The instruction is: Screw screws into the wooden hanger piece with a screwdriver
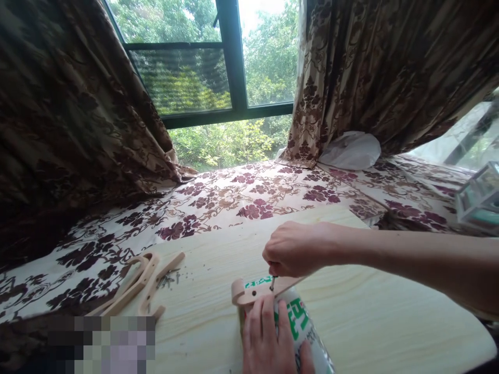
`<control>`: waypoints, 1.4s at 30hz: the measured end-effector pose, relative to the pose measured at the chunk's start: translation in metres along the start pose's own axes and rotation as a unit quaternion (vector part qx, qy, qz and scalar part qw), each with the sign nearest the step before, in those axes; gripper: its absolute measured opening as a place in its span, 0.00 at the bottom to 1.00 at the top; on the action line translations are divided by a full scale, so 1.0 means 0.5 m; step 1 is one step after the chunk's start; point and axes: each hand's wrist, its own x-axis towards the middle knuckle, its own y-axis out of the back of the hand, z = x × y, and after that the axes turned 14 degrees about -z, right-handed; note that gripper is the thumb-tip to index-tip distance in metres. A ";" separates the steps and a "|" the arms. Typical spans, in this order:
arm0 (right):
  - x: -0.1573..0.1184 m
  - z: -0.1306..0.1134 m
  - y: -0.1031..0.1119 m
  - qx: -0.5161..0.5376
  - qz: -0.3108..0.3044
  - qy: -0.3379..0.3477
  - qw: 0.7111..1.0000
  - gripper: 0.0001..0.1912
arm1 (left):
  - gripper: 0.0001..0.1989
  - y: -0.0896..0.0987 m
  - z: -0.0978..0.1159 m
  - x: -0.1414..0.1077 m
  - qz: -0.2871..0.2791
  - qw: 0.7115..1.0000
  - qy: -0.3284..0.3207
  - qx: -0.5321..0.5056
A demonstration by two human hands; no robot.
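A pale wooden piece [244, 296] with a rounded end and dark holes lies across a white package with green print [298, 317]. Over the package my left hand [268, 337] lies with fingers stretched out, the tips at the wood's near edge. My right hand [294, 249] is closed in a fist around a tool with a thin metal shaft [273, 283]. The shaft points down and meets the wood close to a hole; its handle is hidden in the fist. Small dark screws [169, 279] lie scattered on the wooden board [210, 259] to the left.
Curved wooden parts [146, 285] are heaped at the board's left edge. Beyond the board spreads a floral cloth [249, 192], reaching a window with patterned curtains [351, 67]. A white plastic bag [353, 149] sits at the back right, and a clear box [479, 200] stands far right.
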 end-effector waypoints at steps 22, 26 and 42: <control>0.002 -0.008 0.008 -0.017 0.036 0.006 0.999 0.11 | 0.19 0.011 -0.003 -0.005 -0.035 0.999 -0.007 -0.007; -0.020 -0.016 0.026 -0.030 0.000 0.027 0.999 0.08 | 0.19 0.011 -0.001 -0.004 -0.036 0.999 -0.001 -0.012; -0.025 -0.009 0.011 -0.032 0.044 0.017 0.998 0.06 | 0.19 0.019 -0.004 -0.005 -0.061 0.998 -0.020 0.013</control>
